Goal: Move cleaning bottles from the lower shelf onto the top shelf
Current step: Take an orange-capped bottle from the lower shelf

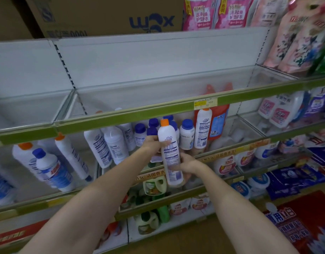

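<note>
Blue-capped bottles (154, 125) just behind held orange-capped bottle (170, 153), green shelf edge (121, 116) above

Dim, flat indoor light with a cool cast; no hard shadows, only soft shade under the top shelf (106, 99). Faint sheen along the clear shelf dividers (65, 107). Strong wide-angle bend: shelf rails bow and tilt toward the edges. Soft overall, with smeared pouches (302, 43) at upper right and blurred bottles (48, 167) at left. Sharpest near centre, though label print still unreadable.
</note>
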`<move>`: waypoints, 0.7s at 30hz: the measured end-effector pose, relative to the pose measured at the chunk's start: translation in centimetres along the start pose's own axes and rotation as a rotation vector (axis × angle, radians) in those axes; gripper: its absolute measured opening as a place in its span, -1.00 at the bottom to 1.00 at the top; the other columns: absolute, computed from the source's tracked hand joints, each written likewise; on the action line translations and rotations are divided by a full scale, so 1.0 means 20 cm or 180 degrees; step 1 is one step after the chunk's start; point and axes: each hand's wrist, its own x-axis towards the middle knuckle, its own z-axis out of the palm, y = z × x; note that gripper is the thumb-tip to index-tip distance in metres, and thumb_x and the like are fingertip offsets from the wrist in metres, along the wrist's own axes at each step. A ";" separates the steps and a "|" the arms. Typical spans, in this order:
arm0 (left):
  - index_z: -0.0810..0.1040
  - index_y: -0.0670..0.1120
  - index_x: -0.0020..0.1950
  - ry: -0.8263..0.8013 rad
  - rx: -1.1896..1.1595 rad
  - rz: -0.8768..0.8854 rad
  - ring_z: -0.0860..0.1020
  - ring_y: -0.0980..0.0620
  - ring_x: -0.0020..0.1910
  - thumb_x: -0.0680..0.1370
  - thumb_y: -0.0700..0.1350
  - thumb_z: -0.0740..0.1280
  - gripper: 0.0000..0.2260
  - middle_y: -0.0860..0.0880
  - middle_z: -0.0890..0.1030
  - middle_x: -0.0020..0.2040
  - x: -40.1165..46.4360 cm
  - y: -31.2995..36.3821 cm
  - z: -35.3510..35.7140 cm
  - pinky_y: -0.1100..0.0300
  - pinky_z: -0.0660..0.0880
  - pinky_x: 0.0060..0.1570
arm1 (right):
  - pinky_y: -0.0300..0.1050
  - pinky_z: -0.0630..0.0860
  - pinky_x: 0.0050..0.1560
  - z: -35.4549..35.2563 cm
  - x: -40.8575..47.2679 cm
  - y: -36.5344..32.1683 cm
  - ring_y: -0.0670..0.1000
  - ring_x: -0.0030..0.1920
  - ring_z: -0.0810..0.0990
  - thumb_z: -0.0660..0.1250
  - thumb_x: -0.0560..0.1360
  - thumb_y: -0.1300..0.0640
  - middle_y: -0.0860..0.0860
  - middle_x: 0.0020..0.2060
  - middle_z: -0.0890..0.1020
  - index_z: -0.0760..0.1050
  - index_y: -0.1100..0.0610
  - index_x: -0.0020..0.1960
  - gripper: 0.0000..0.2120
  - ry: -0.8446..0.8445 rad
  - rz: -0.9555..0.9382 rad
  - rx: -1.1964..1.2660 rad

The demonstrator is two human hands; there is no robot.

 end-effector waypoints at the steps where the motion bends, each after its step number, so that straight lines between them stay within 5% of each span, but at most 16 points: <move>1: 0.58 -0.22 0.16 -0.0081 0.0043 -0.0086 0.67 -0.13 -0.01 0.49 -0.14 0.50 -0.70 -0.18 0.68 0.08 -0.02 -0.03 -0.04 0.04 0.62 -0.09 | 0.16 0.51 0.29 0.05 -0.04 -0.01 0.04 0.21 0.58 0.60 0.30 -0.11 -0.03 0.26 0.59 0.44 0.01 0.37 -0.29 -0.0115 0.0056 -0.0010; 4: 0.58 -0.20 0.11 -0.0291 0.0128 -0.0232 0.67 -0.12 0.00 0.51 -0.06 0.48 -0.71 -0.15 0.69 0.04 -0.10 -0.14 -0.14 -0.03 0.61 0.03 | 0.15 0.55 0.26 0.23 -0.14 -0.01 0.04 0.19 0.61 0.58 0.32 -0.17 -0.03 0.25 0.62 0.46 -0.01 0.36 -0.32 -0.0323 0.0157 0.0017; 11: 0.53 -0.29 0.19 -0.0405 0.0044 -0.0540 0.66 -0.14 -0.11 0.56 0.05 0.42 -0.58 -0.18 0.67 -0.03 -0.32 -0.45 -0.42 0.01 0.61 -0.18 | 0.08 0.62 0.14 0.65 -0.33 -0.07 0.04 0.10 0.67 0.56 0.38 -0.14 -0.01 0.20 0.66 0.51 -0.02 0.34 -0.42 -0.0538 0.0444 -0.0028; 16: 0.48 -0.21 0.28 -0.0363 -0.0247 -0.0593 0.65 -0.16 -0.03 0.56 0.05 0.42 -0.58 -0.17 0.65 0.07 -0.46 -0.59 -0.61 -0.04 0.61 -0.15 | -0.04 0.61 -0.04 0.92 -0.46 -0.14 0.00 0.06 0.66 0.50 0.47 -0.09 -0.03 0.13 0.67 0.51 0.02 0.34 -0.51 -0.0425 0.0392 0.0133; 21: 0.48 -0.19 0.30 -0.0435 -0.0321 -0.0726 0.64 -0.12 -0.08 0.57 0.04 0.41 -0.59 -0.14 0.64 0.00 -0.59 -0.70 -0.76 0.04 0.57 -0.22 | 0.09 0.64 0.09 1.14 -0.53 -0.14 0.01 0.05 0.69 0.54 0.44 -0.04 -0.04 0.09 0.70 0.52 0.05 0.32 -0.50 -0.0336 0.0470 0.0353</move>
